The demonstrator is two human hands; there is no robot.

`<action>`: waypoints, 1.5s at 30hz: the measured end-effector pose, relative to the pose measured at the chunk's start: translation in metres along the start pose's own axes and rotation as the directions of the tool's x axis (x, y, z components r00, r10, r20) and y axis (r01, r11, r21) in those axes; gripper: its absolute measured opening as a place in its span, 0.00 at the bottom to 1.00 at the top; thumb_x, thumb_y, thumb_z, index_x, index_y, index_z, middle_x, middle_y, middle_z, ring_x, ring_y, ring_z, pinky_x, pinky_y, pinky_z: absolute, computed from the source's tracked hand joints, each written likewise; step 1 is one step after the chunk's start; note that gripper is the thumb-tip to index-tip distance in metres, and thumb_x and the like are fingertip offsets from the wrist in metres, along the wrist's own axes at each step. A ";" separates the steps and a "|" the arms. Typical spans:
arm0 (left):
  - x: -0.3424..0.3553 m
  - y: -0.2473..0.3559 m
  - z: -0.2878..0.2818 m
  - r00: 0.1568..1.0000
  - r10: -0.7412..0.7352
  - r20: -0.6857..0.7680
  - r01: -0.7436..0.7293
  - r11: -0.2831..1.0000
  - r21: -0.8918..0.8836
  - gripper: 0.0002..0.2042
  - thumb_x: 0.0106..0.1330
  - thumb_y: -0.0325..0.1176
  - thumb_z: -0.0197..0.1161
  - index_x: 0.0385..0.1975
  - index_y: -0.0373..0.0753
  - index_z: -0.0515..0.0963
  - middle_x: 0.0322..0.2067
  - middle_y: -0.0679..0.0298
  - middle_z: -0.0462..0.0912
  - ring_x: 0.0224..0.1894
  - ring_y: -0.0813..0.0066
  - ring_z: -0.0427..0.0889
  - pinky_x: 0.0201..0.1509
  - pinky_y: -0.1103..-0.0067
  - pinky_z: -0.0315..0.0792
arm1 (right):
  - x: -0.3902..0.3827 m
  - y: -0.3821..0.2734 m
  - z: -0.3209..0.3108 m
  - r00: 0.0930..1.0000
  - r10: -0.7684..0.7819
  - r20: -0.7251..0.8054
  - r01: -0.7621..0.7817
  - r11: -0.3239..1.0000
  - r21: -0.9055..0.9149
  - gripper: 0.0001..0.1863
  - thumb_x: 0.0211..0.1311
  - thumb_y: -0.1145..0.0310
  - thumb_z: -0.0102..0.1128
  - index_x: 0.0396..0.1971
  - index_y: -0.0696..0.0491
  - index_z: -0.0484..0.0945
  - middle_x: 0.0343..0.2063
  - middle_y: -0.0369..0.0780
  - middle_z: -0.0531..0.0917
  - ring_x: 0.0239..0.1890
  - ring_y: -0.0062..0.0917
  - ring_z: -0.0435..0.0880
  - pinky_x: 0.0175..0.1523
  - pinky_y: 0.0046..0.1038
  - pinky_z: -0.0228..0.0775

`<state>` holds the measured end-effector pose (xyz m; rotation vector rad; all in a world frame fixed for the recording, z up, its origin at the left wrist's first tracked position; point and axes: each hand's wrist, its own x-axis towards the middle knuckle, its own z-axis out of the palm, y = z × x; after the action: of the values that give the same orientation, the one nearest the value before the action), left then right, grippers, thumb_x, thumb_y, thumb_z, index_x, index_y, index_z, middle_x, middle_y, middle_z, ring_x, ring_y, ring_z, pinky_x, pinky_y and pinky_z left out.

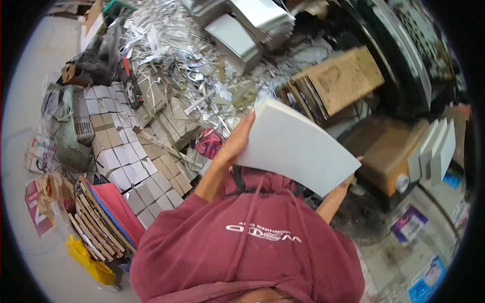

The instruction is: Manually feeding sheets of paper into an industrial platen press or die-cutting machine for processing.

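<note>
A stack of white paper (295,144) is held in front of my body, tilted, its broad blank face up. My left hand (240,136) grips its left end, the thumb near the upper corner and the other fingers mostly hidden. At its lower right corner my right hand (344,186) holds the other end, with only fingertips and part of the palm showing past the edge. A crumpled pink and dark cloth or bag (208,143) lies just left of my left wrist.
Small paper-wrapped blocks (118,151) are stacked in rows at left. Paper scraps (177,45) cover the far floor, near more paper stacks (235,38). A wooden box (346,78) and brown machine table (386,146) stand at right. Boards (96,227) lean at lower left.
</note>
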<state>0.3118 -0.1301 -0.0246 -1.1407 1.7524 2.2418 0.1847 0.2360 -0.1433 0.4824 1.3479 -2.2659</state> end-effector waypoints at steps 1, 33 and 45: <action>0.001 0.000 0.003 0.981 -0.141 0.132 0.152 0.985 -0.081 0.32 0.73 0.57 0.38 0.62 0.33 0.63 0.56 0.60 0.71 0.57 0.72 0.68 0.63 0.77 0.61 | -0.006 -0.001 -0.009 0.994 0.078 -0.079 -0.078 0.997 -0.005 0.40 0.65 0.33 0.36 0.50 0.57 0.75 0.45 0.38 0.80 0.45 0.26 0.77 0.53 0.27 0.70; 0.118 0.093 -0.009 0.950 -0.131 0.282 0.201 0.951 -0.235 0.40 0.64 0.68 0.43 0.61 0.35 0.64 0.54 0.54 0.73 0.54 0.66 0.75 0.56 0.71 0.72 | 0.001 -0.074 0.150 1.000 0.020 -0.013 -0.019 0.994 0.109 0.28 0.60 0.51 0.58 0.52 0.57 0.73 0.45 0.41 0.80 0.46 0.26 0.80 0.51 0.28 0.72; 0.203 0.094 0.096 0.877 -0.223 0.426 0.197 0.975 0.105 0.34 0.61 0.57 0.60 0.57 0.33 0.68 0.48 0.54 0.77 0.48 0.63 0.78 0.53 0.68 0.72 | 0.046 -0.131 0.085 0.993 -0.004 -0.114 0.029 0.975 0.221 0.28 0.61 0.50 0.56 0.52 0.58 0.74 0.47 0.42 0.80 0.48 0.28 0.79 0.54 0.29 0.70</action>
<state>0.0727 -0.1550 -0.0610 -0.6997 1.4282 2.0906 0.0688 0.2055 -0.0327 0.6857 1.1581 -2.4492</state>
